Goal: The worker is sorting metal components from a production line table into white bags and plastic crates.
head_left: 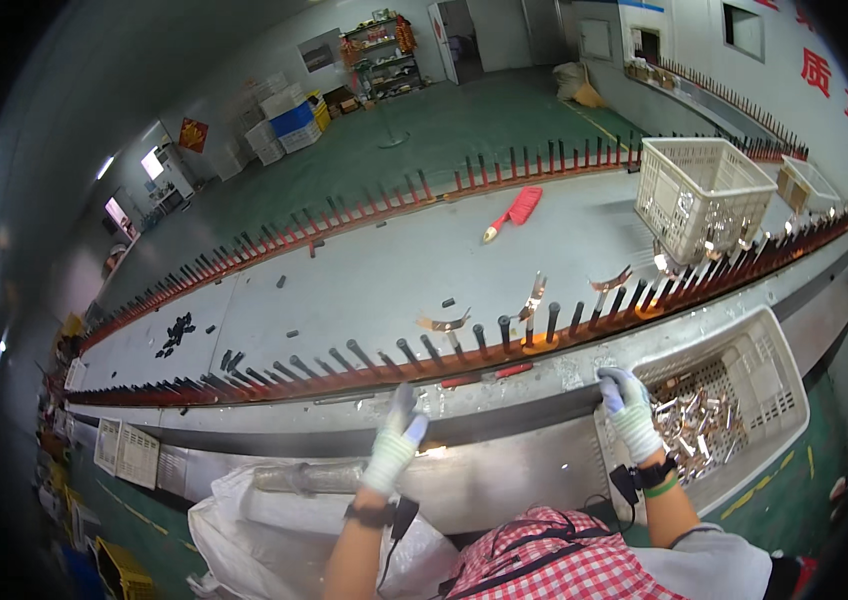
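Observation:
My left hand (397,440), in a pale knitted glove, hovers at the near edge of the work line with thumb and fingers apart, nothing visible in it. My right hand (630,408), gloved alike, is over the left rim of a white plastic crate (789,385); its fingers are slightly bent and apart, with nothing visible between them. Shiny coppery metal pieces (699,430) lie loose in that crate. Ahead of my hands runs a row of black-tipped pegs (554,322). Bent coppery strips (534,297) sit on some pegs, others farther right carry shiny pieces.
A tall white crate (699,200) stands on the grey table (364,270), near a red-handled brush (516,212). Small black caps (176,334) lie scattered on the left. A white sack (284,530) hangs near my left forearm. A far peg row (424,187) borders the table.

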`<control>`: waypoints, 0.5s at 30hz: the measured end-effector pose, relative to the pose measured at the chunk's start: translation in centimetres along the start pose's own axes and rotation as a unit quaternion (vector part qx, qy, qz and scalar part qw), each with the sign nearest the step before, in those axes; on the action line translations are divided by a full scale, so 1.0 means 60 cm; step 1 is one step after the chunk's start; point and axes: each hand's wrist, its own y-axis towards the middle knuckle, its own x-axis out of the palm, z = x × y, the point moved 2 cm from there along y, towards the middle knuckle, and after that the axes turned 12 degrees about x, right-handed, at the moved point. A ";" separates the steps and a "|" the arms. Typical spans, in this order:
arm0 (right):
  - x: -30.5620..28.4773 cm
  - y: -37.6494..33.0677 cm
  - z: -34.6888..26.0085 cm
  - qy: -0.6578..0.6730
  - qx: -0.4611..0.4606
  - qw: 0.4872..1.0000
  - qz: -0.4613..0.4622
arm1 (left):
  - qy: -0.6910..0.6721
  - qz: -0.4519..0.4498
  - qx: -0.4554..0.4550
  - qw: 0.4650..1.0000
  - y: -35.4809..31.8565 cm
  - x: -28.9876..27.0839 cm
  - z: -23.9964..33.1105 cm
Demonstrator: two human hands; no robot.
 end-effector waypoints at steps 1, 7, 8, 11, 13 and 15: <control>-0.021 -0.002 0.014 -0.059 -0.059 0.995 0.053 | -0.033 0.022 -0.019 0.999 0.038 0.034 -0.041; -0.028 -0.060 0.138 0.166 0.157 0.973 0.019 | 0.081 0.153 -0.049 0.984 0.198 0.105 -0.202; -0.029 -0.061 0.129 0.146 0.136 0.980 -0.001 | 0.032 0.171 -0.098 0.980 0.209 0.093 -0.231; -0.042 -0.052 0.119 0.092 0.132 0.987 -0.022 | 0.012 0.287 -0.058 0.956 0.224 0.065 -0.176; -0.049 -0.045 0.132 0.069 0.147 0.986 -0.036 | 0.095 0.336 0.064 0.935 0.227 0.075 -0.068; -0.051 -0.039 0.164 0.053 0.151 0.986 -0.052 | -0.075 0.354 0.037 0.932 0.193 0.117 -0.004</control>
